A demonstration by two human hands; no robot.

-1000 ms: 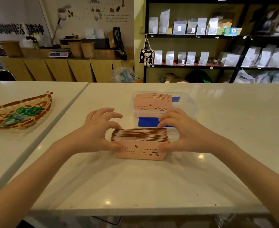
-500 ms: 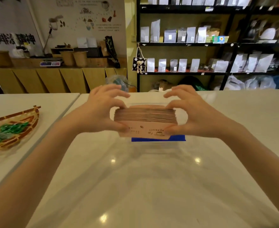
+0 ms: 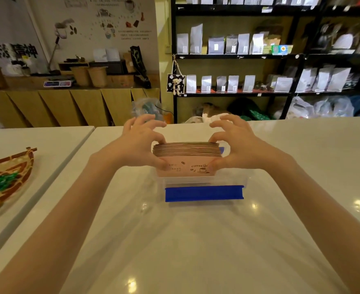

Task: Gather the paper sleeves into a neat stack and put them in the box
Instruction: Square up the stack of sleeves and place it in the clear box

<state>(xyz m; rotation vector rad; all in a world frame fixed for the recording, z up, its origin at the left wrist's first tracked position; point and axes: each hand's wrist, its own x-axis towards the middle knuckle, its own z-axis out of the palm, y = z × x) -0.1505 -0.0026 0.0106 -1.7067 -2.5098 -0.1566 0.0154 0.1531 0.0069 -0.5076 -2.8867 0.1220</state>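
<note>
A thick stack of pink paper sleeves with a coffee print stands on its long edge, its lower part inside the clear plastic box. The box has a blue clip on its near side. My left hand grips the stack's left end and my right hand grips its right end, thumbs in front and fingers arched over the top. The box's inside behind the stack is hidden.
The box rests on a white glossy table. A second white table to the left carries a woven basket with green wrapped items. Shelves of pouches and a wooden counter stand beyond the far edge.
Both hands lifted the stack off the table in front of the box and carried it forward over the box. Now its lower edge sits down inside the box.
</note>
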